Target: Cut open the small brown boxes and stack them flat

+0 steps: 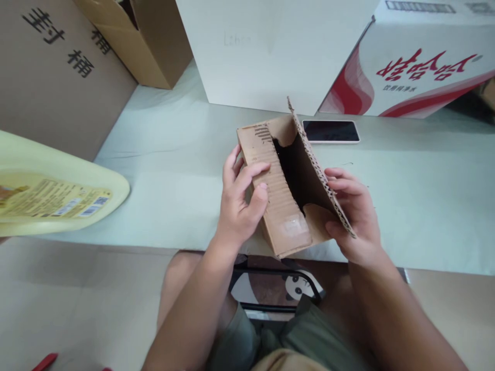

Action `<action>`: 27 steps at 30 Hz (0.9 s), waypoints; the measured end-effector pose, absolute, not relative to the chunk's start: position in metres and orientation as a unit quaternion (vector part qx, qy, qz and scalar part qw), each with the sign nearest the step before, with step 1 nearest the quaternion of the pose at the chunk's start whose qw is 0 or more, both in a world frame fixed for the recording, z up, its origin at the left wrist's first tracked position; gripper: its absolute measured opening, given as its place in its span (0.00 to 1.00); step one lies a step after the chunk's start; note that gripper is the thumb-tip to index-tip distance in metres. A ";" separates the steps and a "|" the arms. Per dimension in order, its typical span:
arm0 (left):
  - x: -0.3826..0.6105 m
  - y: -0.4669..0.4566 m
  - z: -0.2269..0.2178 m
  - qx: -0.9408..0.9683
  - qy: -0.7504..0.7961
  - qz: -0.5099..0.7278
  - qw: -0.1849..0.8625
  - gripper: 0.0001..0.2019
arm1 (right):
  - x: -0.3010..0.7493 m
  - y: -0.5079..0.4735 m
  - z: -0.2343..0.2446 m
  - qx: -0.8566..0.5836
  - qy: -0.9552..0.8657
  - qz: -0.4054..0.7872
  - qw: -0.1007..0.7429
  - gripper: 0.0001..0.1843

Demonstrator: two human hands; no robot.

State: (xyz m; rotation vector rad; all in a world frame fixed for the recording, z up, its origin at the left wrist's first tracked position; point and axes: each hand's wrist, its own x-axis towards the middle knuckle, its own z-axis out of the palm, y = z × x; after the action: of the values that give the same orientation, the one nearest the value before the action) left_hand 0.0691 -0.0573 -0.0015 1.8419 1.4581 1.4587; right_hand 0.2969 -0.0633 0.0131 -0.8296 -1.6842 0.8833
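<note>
Two hands are set on one small cardboard box (284,196), which is placed left of the phone (330,131) and nearer the wearer. A tear could be started along the fold if the raised flap (317,167) were bent too far outward. The phone could be knocked, since the flap's far corner is held just beside it. The ribbed side could be dented by hard squeezing, and the box could be tipped off the near edge of the table (166,201), on the phone's near side.

The left hand (242,203) is partly closed over the box's side away from the phone, thumb and index finger rested on the ribbed face, the other fingers tucked alongside. The right hand (358,216), nearer the wearer than the phone, is loosely curved round the flap, which appears to be lightly held; how firmly cannot be told.
</note>
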 end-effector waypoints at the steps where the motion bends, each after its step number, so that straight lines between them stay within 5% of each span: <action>1: 0.069 -0.058 -0.001 0.653 0.517 0.519 0.189 0.23 | 0.297 -0.064 0.012 -0.343 -0.696 0.373 0.509 0.24; 10: 0.066 -0.057 -0.005 0.617 0.491 0.556 0.263 0.22 | 0.291 -0.067 0.008 -0.304 -0.677 0.398 0.538 0.26; 19: 0.068 -0.060 0.010 0.583 0.421 0.583 0.377 0.39 | 0.289 -0.071 0.038 -0.243 -0.811 0.237 0.476 0.31; 27: 0.051 -0.063 0.019 0.573 0.459 0.546 0.404 0.49 | 0.277 -0.082 0.040 -0.223 -0.841 0.233 0.435 0.26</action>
State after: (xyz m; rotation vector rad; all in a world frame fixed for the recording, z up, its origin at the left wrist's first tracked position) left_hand 0.0514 -0.0628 0.0194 1.4460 1.1594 1.3794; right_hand 0.2774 -0.0817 0.0404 -0.5552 -2.0928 0.5808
